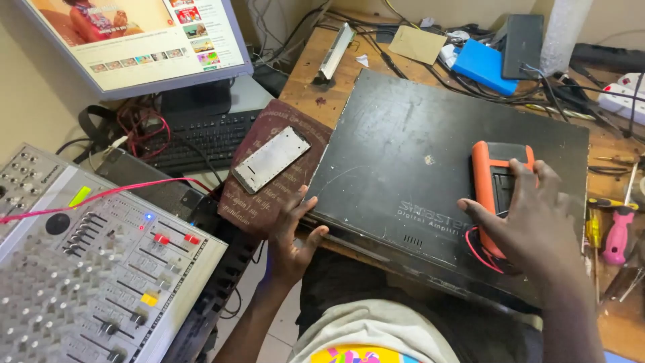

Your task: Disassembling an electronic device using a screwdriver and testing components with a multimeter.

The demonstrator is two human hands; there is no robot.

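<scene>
A large black amplifier case (416, 148) lies flat on the wooden bench (309, 87). On its right part sits an orange multimeter (494, 181) with red and black leads under it. My right hand (531, 215) rests over the multimeter, fingers spread across its face and thumb at its left edge. My left hand (292, 235) presses on the near left corner of the case, fingers apart, next to a dark red book (259, 195). A silver metal plate (271, 160) lies on that book.
A grey audio mixer (94, 269) fills the lower left, a red wire (101, 195) running over it. A monitor (141, 40) and black keyboard (201, 138) stand behind. Screwdrivers (615, 232) lie at the right edge; a blue box (484, 66), cables and a power strip (621, 97) crowd the back.
</scene>
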